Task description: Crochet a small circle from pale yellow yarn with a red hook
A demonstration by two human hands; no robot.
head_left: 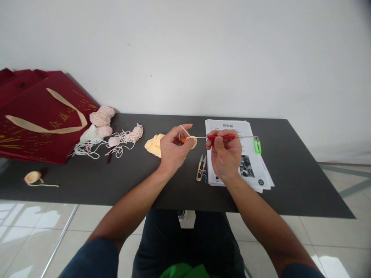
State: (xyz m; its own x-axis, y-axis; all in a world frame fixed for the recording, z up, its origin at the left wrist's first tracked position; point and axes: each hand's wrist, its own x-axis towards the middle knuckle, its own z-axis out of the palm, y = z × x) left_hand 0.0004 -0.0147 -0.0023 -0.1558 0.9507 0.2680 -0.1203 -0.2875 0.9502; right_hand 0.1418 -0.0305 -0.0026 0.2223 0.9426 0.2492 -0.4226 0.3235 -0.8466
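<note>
My left hand [174, 148] pinches a small pale yellow crochet piece [194, 142], with a strand of yarn running up over the raised index finger. A small orange thing [183, 141] shows by its fingertips. In my right hand [227, 154] is a crochet hook with a red handle [222, 137], held level. The hook's thin metal tip points left and meets the yarn at the crochet piece; the exact loop is too small to tell. Behind the left hand lies a pale yellow yarn skein [154, 145], partly hidden by that hand.
Printed sheets [232, 125] lie under my right hand, with a green clip [257, 146] near their edge. Thread snips [200, 168] rest beside them. Pink and white yarn [102, 116] sits by a dark red gift bag [37, 112]. A small crocheted cup [33, 177] is at far left.
</note>
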